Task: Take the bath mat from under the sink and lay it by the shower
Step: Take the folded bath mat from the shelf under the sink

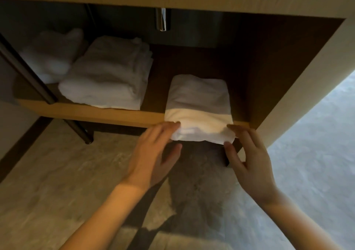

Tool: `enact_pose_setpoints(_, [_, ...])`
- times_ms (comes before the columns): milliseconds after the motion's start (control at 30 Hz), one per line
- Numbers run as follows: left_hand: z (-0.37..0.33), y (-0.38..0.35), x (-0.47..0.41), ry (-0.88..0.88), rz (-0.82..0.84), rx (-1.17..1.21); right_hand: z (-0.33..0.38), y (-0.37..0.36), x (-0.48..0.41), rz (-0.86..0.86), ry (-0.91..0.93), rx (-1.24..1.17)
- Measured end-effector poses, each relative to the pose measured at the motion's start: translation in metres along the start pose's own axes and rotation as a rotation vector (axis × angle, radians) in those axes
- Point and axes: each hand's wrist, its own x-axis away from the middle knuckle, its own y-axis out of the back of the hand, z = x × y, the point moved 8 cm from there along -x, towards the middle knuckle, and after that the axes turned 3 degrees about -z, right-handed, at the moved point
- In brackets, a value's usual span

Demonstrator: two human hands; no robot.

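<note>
Two hands take the folded bath mat (198, 104) at the front edge of the wooden shelf (96, 112) under the sink.

To the far left on the shelf, behind a dark metal leg (44, 88), lies a blurred white towel (51, 54); next to it, a thicker stack of folded white towels (107, 73). A chrome drain pipe (162, 19) hangs above the shelf, near the middle. The bath mat sits at the right end of the shelf, white, folded to a thick rectangle, its front part hanging over the shelf edge. The left hand (153, 153) pinches its left front corner, fingers above and thumb under; the right hand (249, 159) holds the right front corner the same way. Below the shelf is a pale marbled stone floor (57, 182).
</note>
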Motion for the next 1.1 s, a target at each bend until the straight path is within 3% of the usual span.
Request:
enact_pose_setpoints(100, [0.028,0.003,-0.017,0.250,-0.086,0.047,-0.012,-0.015,-0.022,-0.019,-0.128,-0.015])
enact_pose_setpoints(233, [0.055,-0.031,-0.022,0.555,0.059,0.244,-0.038,-0.047,-0.029,0.102,-0.448,-0.192])
enact_pose_setpoints(367, [0.062,-0.058,-0.028,0.670,0.216,0.277,-0.045,-0.051,-0.035,0.075,-0.522,-0.248])
enact_pose_setpoints(700, [0.048,-0.054,-0.011,0.631,0.154,0.697,-0.057,-0.048,-0.009,0.046,-0.547,-0.277])
enact_pose_setpoints(833, [0.043,-0.054,0.018,0.662,0.187,0.849,-0.043,-0.045,0.022,0.115,-0.548,-0.487])
enact_pose_setpoints(1100, [0.048,-0.058,0.051,0.618,0.273,0.889,-0.039,-0.049,0.042,0.265,-0.556,-0.717])
